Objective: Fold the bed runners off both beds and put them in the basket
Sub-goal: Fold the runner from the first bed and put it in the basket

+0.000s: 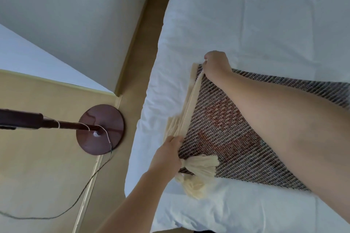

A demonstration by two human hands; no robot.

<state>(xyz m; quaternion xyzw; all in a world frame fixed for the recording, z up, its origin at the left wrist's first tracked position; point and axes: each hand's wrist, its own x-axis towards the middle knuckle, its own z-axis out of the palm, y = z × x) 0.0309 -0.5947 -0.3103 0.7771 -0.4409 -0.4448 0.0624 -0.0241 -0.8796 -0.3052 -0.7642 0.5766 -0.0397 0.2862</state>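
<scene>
A woven bed runner (223, 128) in dark grey and rust, with a cream edge and cream tassels, lies across the white bed (255, 24). My right hand (216, 63) pinches the runner's far left corner. At the near left corner, my left hand (168, 154) grips the cream edge, and a cream tassel (198, 164) hangs out beside it. The cream edge between the two hands is lifted and gathered. My right forearm covers part of the runner. No basket is in view.
A floor lamp with a round brown base (100, 128) stands on the tan floor left of the bed, its pole (28, 119) reaching left. Its cord (89, 178) trails over the floor. A white wall (66, 15) rises behind.
</scene>
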